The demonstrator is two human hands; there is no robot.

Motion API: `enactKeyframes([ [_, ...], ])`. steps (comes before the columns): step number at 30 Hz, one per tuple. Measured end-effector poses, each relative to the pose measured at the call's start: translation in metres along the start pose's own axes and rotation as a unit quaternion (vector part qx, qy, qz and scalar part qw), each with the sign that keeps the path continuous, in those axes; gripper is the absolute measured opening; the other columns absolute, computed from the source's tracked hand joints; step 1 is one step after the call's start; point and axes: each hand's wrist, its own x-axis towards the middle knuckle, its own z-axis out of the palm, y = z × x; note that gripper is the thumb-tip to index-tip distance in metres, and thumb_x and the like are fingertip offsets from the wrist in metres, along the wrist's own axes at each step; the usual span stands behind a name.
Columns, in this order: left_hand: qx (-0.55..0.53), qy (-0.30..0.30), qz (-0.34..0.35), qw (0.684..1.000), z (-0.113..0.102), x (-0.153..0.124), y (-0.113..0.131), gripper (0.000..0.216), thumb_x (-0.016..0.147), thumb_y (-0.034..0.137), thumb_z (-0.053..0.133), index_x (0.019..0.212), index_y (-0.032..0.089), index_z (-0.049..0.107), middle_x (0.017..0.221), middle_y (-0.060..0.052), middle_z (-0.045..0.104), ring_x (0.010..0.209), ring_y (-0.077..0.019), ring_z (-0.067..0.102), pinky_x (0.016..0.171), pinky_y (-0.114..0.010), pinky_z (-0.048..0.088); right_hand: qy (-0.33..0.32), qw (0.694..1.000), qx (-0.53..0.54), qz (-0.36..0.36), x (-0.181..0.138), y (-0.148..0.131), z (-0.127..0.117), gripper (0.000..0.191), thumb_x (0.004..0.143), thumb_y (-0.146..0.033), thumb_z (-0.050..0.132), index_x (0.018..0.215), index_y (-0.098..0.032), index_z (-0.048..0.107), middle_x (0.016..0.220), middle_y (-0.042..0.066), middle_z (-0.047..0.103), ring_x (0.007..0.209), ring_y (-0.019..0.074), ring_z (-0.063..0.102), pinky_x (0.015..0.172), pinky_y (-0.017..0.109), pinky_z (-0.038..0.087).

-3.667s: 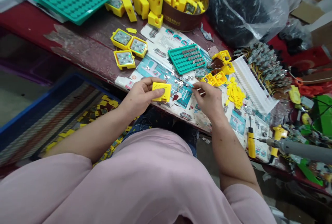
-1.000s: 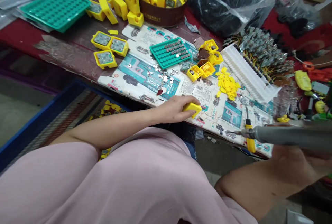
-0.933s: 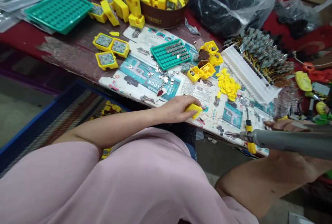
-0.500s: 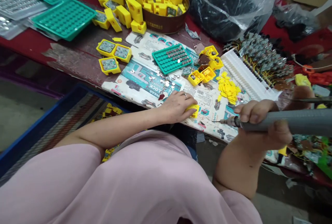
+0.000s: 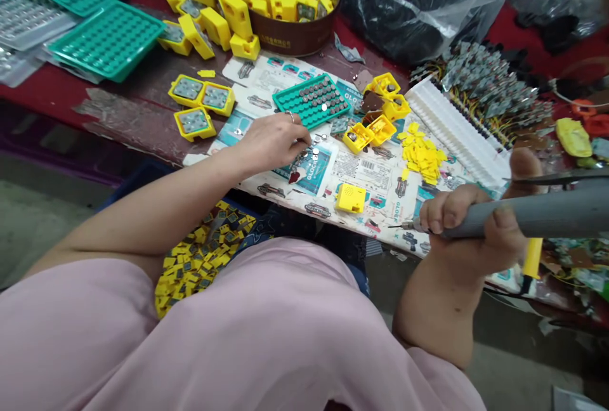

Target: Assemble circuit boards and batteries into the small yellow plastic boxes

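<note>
My left hand (image 5: 273, 140) reaches over the printed card sheet (image 5: 371, 173), its fingertips pinched down among small shiny metal pieces (image 5: 311, 152) scattered just in front of a small green tray of button cells (image 5: 311, 99). What the fingertips hold is too small to make out. A small yellow perforated box (image 5: 351, 197) lies free on the sheet near the table's front edge. My right hand (image 5: 471, 227) is wrapped round a grey electric screwdriver (image 5: 528, 214), whose bit points left toward the box and hovers a little to its right.
A brown tin (image 5: 295, 37) heaped with yellow housings stands at the back, with several more housings (image 5: 200, 103) to its left. Large green trays (image 5: 107, 40) lie far left, a white rack (image 5: 457, 135) and wired boards at right. A bin of yellow parts (image 5: 204, 259) sits below.
My left hand has let go of the yellow box and moved up-left to the metal pieces. My right hand has picked up the grey screwdriver and brought it in from the right.
</note>
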Motion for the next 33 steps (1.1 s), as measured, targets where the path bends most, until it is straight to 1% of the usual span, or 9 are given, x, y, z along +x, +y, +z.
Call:
enactKeyframes([
  [7, 0.065, 0.0, 0.043, 0.997, 0.01, 0.008, 0.015, 0.025, 0.088, 0.026, 0.051, 0.085, 0.019, 0.076, 0.094, -0.01, 0.071, 0.092, -0.0252, 0.065, 0.068, -0.031, 0.048, 0.004, 1.0, 0.022, -0.011, -0.002, 0.004, 0.004, 0.043, 0.076, -0.037, 0.069, 0.119, -0.042, 0.068, 0.047, -0.01, 0.049, 0.029, 0.0093, 0.036, 0.029, 0.022, 0.038],
  [12, 0.081, -0.011, 0.058, 0.995, 0.01, 0.018, 0.017, 0.022, 0.085, 0.02, 0.052, 0.07, 0.018, 0.068, 0.079, -0.011, 0.067, 0.079, -0.0247, 0.063, 0.065, -0.033, 0.048, 0.011, 1.0, 0.007, -0.02, -0.004, 0.003, 0.007, 0.025, 0.08, -0.038, 0.067, 0.104, -0.033, 0.07, 0.047, -0.01, 0.043, 0.031, 0.0082, 0.036, 0.031, 0.021, 0.038],
  [15, 0.084, -0.002, 0.083, 0.993, 0.006, 0.018, 0.013, 0.02, 0.085, 0.02, 0.051, 0.076, 0.018, 0.068, 0.082, -0.01, 0.068, 0.083, -0.0235, 0.063, 0.067, -0.032, 0.049, 0.023, 1.0, -0.013, -0.015, -0.006, 0.005, 0.008, 0.019, 0.082, -0.036, 0.067, 0.1, -0.031, 0.07, 0.05, -0.009, 0.044, 0.036, 0.0078, 0.039, 0.036, 0.02, 0.039],
  [19, -0.039, 0.088, 0.041, 0.995, 0.001, 0.003, 0.008, 0.021, 0.088, 0.025, 0.051, 0.092, 0.018, 0.07, 0.086, -0.006, 0.072, 0.079, -0.0183, 0.064, 0.073, -0.03, 0.051, 0.07, 0.995, -0.039, -0.051, -0.007, 0.014, 0.001, 0.039, 0.076, -0.036, 0.076, 0.114, -0.037, 0.066, 0.061, -0.009, 0.055, 0.057, 0.0093, 0.058, 0.07, 0.027, 0.058],
  [22, -0.197, 0.132, 0.016, 0.971, 0.007, -0.015, 0.02, 0.018, 0.086, 0.027, 0.055, 0.091, 0.019, 0.07, 0.081, -0.002, 0.074, 0.069, -0.0135, 0.064, 0.069, -0.026, 0.051, 0.068, 0.996, -0.03, -0.044, -0.005, 0.022, -0.002, 0.052, 0.074, -0.05, 0.079, 0.122, -0.04, 0.062, 0.078, -0.007, 0.066, 0.085, 0.0141, 0.069, 0.097, 0.039, 0.057],
  [25, -0.292, 0.119, 0.074, 0.946, 0.021, -0.033, 0.044, 0.022, 0.091, 0.027, 0.055, 0.101, 0.017, 0.071, 0.088, -0.003, 0.076, 0.075, -0.0127, 0.068, 0.069, -0.022, 0.053, 0.029, 1.0, 0.007, -0.01, -0.002, 0.022, 0.006, 0.048, 0.081, -0.058, 0.071, 0.125, -0.04, 0.062, 0.075, -0.005, 0.066, 0.072, 0.0149, 0.07, 0.076, 0.035, 0.063],
  [28, -0.295, 0.114, 0.178, 0.932, 0.035, -0.047, 0.069, 0.024, 0.097, 0.021, 0.05, 0.105, 0.017, 0.072, 0.094, -0.006, 0.076, 0.084, -0.0123, 0.07, 0.074, -0.021, 0.054, -0.005, 0.998, 0.06, -0.033, 0.001, 0.014, 0.024, 0.046, 0.085, -0.058, 0.067, 0.125, -0.035, 0.066, 0.052, -0.009, 0.049, 0.036, 0.0099, 0.046, 0.034, 0.021, 0.042],
  [30, -0.257, 0.114, 0.222, 0.934, 0.043, -0.051, 0.081, 0.025, 0.099, 0.019, 0.047, 0.103, 0.017, 0.071, 0.094, -0.006, 0.075, 0.086, -0.0128, 0.07, 0.075, -0.022, 0.054, -0.009, 0.995, 0.079, -0.059, 0.001, 0.005, 0.035, 0.043, 0.084, -0.058, 0.067, 0.119, -0.034, 0.07, 0.047, -0.009, 0.042, 0.03, 0.0089, 0.036, 0.027, 0.02, 0.033],
  [33, -0.174, 0.115, 0.226, 0.952, 0.047, -0.051, 0.09, 0.025, 0.101, 0.022, 0.046, 0.095, 0.018, 0.07, 0.089, -0.005, 0.073, 0.081, -0.0141, 0.068, 0.07, -0.024, 0.051, -0.014, 0.992, 0.089, -0.091, -0.001, -0.004, 0.047, 0.035, 0.083, -0.055, 0.07, 0.111, -0.035, 0.071, 0.047, -0.01, 0.043, 0.03, 0.0083, 0.035, 0.028, 0.02, 0.035],
])
